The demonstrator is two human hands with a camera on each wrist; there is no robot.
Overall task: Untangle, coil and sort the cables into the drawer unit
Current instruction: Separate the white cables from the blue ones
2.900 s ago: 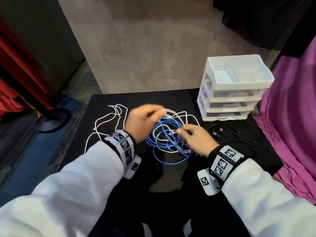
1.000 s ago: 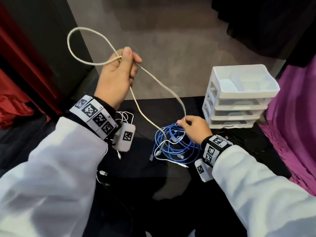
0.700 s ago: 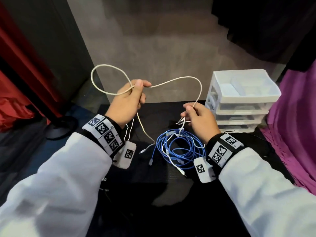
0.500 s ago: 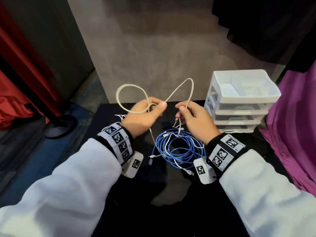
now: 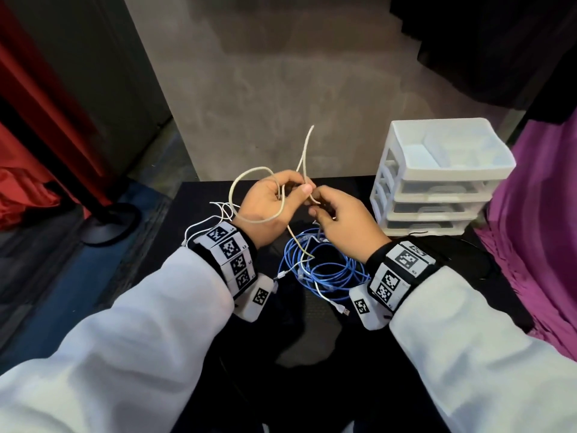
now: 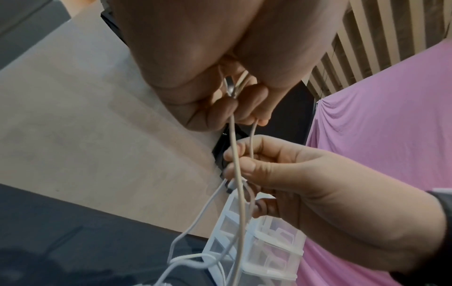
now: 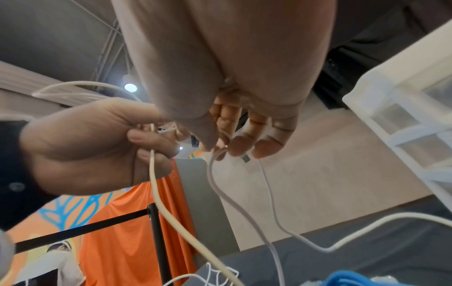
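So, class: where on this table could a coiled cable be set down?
Bare: the black tabletop between the sleeves, on the near side of the blue cable coil. Crowded: thin white cable at left, drawer unit at right.

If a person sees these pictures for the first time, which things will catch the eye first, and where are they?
First, the two hands meeting at the centre: the left hand and the right hand both pinch a beige cable looped above the black table. Below them lies a blue cable in a loose coil, with thin white cables running through it. At the right stands the white drawer unit, its drawers shut.
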